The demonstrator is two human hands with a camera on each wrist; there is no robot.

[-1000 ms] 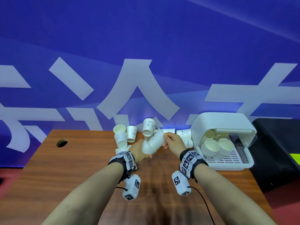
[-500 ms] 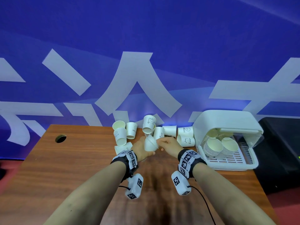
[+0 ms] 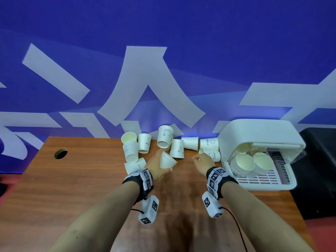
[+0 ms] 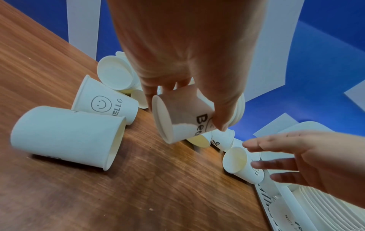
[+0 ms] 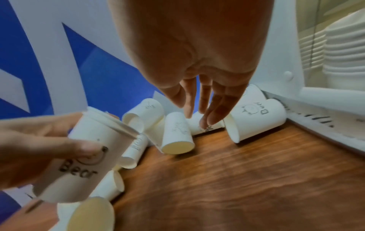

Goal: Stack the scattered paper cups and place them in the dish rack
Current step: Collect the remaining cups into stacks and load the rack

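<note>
With the left hand (image 3: pixel 157 168) gripping the nested white paper cups (image 3: pixel 167 160), the right hand (image 3: pixel 203 160) (fingers spread, empty) should close around the toppled white "Bear" cup (image 5: pixel 256 118) by the rack on the right.

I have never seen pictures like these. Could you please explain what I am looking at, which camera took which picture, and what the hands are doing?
There is no robot here; a person works with bare hands and wears three cameras. The head view looks down over both arms at a wooden table. The other two views come from cameras strapped to the wrists, each looking along one hand.

Loose paper cups lie scattered at the table's far edge, some standing, some tipped over. On the right stands a white dish rack that already contains stacked cups.

The left hand holds a small stack of nested cups printed "Bear". The right hand is empty, with fingers extended, reaching toward a tipped cup near the rack.
</note>
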